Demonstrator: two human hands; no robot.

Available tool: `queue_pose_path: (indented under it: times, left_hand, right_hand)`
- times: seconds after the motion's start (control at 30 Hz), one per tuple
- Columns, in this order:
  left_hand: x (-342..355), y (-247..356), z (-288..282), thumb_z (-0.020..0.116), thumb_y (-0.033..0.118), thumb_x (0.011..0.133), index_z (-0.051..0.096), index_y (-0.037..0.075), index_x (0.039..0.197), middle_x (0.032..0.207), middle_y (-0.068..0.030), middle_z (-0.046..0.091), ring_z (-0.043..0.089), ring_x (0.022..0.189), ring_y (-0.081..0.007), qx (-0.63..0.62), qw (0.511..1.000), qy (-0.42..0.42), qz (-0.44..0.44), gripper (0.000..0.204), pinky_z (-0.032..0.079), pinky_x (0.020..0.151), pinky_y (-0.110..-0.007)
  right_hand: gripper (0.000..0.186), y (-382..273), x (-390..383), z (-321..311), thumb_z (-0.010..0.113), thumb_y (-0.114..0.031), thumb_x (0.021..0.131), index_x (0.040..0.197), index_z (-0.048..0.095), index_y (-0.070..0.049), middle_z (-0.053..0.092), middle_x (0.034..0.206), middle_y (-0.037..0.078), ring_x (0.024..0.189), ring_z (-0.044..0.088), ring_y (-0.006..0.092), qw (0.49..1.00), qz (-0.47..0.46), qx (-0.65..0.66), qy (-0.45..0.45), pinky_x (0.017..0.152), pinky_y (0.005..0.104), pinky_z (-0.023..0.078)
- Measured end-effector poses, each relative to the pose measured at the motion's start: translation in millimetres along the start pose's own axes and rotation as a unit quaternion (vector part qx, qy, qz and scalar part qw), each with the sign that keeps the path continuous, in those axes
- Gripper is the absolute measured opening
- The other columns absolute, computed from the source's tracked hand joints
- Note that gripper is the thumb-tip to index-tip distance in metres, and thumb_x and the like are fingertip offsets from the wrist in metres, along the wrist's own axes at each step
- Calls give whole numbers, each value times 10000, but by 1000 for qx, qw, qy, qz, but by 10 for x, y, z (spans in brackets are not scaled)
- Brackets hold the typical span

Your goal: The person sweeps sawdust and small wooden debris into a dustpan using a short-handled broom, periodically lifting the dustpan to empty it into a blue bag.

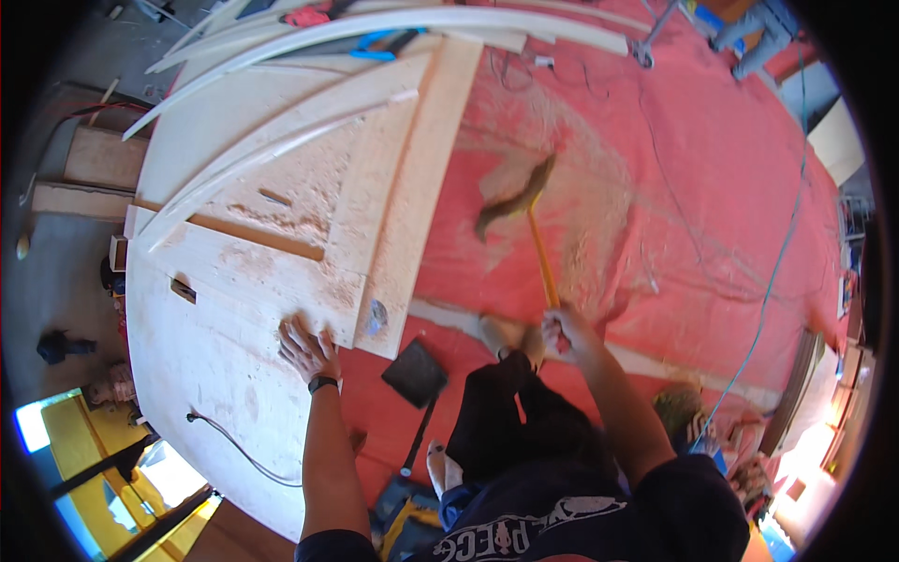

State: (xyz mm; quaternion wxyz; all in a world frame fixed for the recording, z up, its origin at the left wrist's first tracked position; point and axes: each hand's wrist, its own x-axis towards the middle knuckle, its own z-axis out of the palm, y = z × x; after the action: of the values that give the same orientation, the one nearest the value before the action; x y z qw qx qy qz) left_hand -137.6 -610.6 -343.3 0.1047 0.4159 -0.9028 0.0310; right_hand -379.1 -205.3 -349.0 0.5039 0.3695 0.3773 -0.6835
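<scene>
My left hand (pixel 307 348) rests with spread fingers on the edge of a pale wooden worktop (pixel 215 375), near a thin frame board (pixel 393 262) with curved strips (pixel 272 150) and wood shavings on it. My right hand (pixel 567 330) grips the yellow handle (pixel 543 262) of a broom, whose brown bristle head (pixel 513 201) is blurred over the sawdust-strewn red floor covering (pixel 693 234). A black dustpan (pixel 414 373) with a long handle lies on the red covering below the worktop's edge, beside my bare feet and dark trousers.
Long pale strips (pixel 571 36) and blue-handled tools (pixel 375 51) lie across the top. Another person's legs (pixel 754 47) show at upper right, near a metal stand (pixel 646 51). A cord (pixel 782 272) crosses the floor on the right. Yellow equipment (pixel 75 450) stands at lower left; stacked boards (pixel 805 384) at right.
</scene>
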Motion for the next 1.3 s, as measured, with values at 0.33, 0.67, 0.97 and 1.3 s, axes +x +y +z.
queue_pose_path:
  times: [0.33,0.67,0.97,1.3]
  left_hand:
    - [86,31,-96,496,487,798,344,147,1353,1399,-169,299,286,1281,-366,-29,999,-5,-15,668,155,1038,-589]
    - [38,22,-131,514,496,794,357,132,1353,1409,-165,290,260,1305,-340,-47,998,-27,-38,686,131,1057,-594]
    - [63,-47,-236,468,556,808,334,143,1378,1447,-163,237,208,1333,-341,-62,994,-64,-59,717,70,1072,-597]
    - [91,122,-366,547,504,788,401,170,1322,1416,-154,276,245,1313,-337,-70,988,-79,-109,647,120,1032,-641]
  right_hand:
    - [81,177,661,46,477,-67,867,847,401,-89,384,604,-27,470,402,40,965,153,168,-130,378,166,331]
    - [138,209,-304,-228,487,-24,830,889,398,-112,404,612,-17,468,397,69,996,42,-13,-79,379,181,345]
    - [323,17,-1534,387,486,-3,786,1084,376,-62,454,659,64,482,442,123,979,-65,-189,26,409,256,372]
    - [406,-311,-1640,295,480,-38,761,1164,437,-67,502,679,108,432,462,163,935,-91,-342,1,398,281,386]
